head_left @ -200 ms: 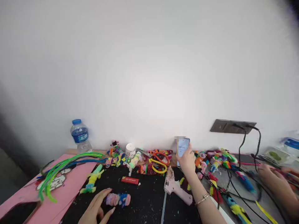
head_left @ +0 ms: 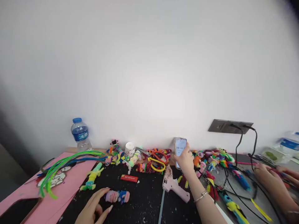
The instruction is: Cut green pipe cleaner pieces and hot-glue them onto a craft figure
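Observation:
My left hand (head_left: 94, 208) rests at the front of the black mat, thumb and fingers apart. Its index fingertip lies by the left end of a short fuzzy pipe-cleaner roll (head_left: 117, 196) in pink, lilac and blue; whether it touches the roll I cannot tell. My right hand (head_left: 186, 161), with a bracelet on the wrist, reaches to a phone (head_left: 181, 146) leaning upright against the wall. Thumb and index finger lie at the phone's two sides. A timer shows on its screen, partly covered by the hand. A pink glue gun (head_left: 175, 188) lies left of my right forearm.
Behind the mat (head_left: 142, 202) lie several pipe-cleaner figures, a paper cup (head_left: 130, 149) and a red box (head_left: 129, 178). Green pipe cleaners (head_left: 56, 171) cross pink sheets (head_left: 67, 196) near a water bottle (head_left: 80, 133). At right, black cables (head_left: 238, 149) hang near a co-worker's hands (head_left: 271, 180).
The view has shifted slightly, so things at right sit a little further left. Both hands keep nearly the same places, the right one still at the phone.

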Demonstrator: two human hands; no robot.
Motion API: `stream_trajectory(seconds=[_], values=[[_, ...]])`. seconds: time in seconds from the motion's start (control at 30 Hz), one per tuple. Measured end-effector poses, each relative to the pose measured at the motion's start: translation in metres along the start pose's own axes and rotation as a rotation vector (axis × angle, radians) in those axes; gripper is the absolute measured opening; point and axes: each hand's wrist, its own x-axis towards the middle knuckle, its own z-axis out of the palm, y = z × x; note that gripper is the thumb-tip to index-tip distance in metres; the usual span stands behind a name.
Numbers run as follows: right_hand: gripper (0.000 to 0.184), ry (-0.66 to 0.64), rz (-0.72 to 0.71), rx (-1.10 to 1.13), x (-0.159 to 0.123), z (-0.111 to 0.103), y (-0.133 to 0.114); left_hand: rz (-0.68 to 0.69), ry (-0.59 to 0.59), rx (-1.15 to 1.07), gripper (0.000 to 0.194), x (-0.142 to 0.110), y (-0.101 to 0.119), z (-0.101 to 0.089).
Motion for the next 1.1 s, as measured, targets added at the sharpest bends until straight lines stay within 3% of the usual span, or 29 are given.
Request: stream_trajectory(seconds=[0.33,0.4,0.47,0.5,0.67,0.77,0.83,0.93,1.03,1.1], values=[[0.092,-0.134,0.144,-0.060,-0.001,-0.004,0.003,0.058,0.027,0.037,0.044,0.000,0.001,0.000],[0.080,-0.173,0.170,-0.063,0.001,-0.003,0.005,0.062,0.015,0.036,0.042,0.000,0.005,-0.001],[0.039,-0.206,0.185,-0.060,0.003,-0.002,0.006,0.057,-0.004,0.034,0.040,0.000,0.009,-0.002],[0.032,-0.214,0.184,-0.056,0.004,-0.002,0.006,0.052,-0.028,0.033,0.040,-0.001,0.012,-0.002],[0.033,-0.220,0.119,-0.003,0.006,-0.014,-0.001,0.018,-0.108,0.039,0.038,0.001,0.023,-0.006],[0.068,-0.173,-0.016,0.067,-0.012,-0.031,-0.019,0.035,-0.133,0.024,0.034,0.005,0.028,-0.009],[0.061,-0.164,-0.190,0.144,-0.040,-0.041,-0.038,0.065,-0.175,0.002,0.032,0.008,0.031,-0.011],[0.041,-0.280,-0.550,0.291,-0.101,-0.047,-0.075,0.084,-0.236,-0.041,0.039,0.009,0.031,-0.014],[0.048,-0.416,-0.866,0.378,-0.160,-0.039,-0.106,0.080,-0.252,-0.087,0.051,0.009,0.025,-0.026],[0.050,-0.447,-0.954,0.382,-0.182,-0.029,-0.120,0.077,-0.185,-0.055,0.051,0.013,0.018,-0.043]])
